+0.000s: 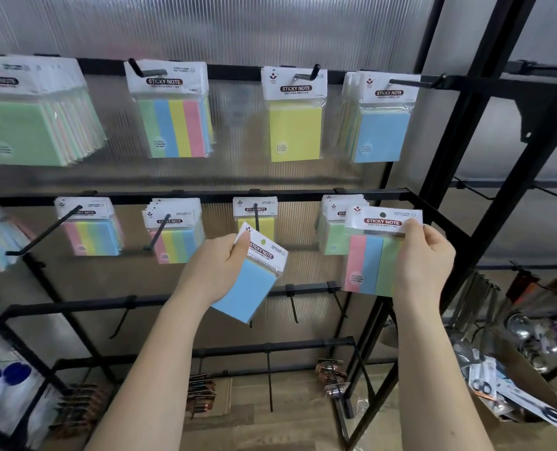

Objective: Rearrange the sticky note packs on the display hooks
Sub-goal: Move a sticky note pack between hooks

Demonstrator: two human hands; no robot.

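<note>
My left hand [217, 266] grips a blue sticky note pack [249, 288] by its white header, tilted, in front of a yellow pack [264, 222] on a middle-row hook. My right hand [425, 255] pinches the header of a pink, blue and green striped pack [368, 262], held upright in front of the green packs [331, 237] at the right end of the middle row. The top row carries a green stack [26, 131], a striped pack [176, 125], a yellow pack [295, 131] and blue packs [383, 131]. Two more striped stacks [91, 236] [176, 239] hang at middle left.
The black metal rack [485, 76] stands before a ribbed translucent panel. Bare hooks [293, 307] jut from the lower rails. Battery cards [202, 390] hang near the floor. A cardboard box of scissors [514, 388] sits at lower right, with metal utensils [485, 297] hanging beside it.
</note>
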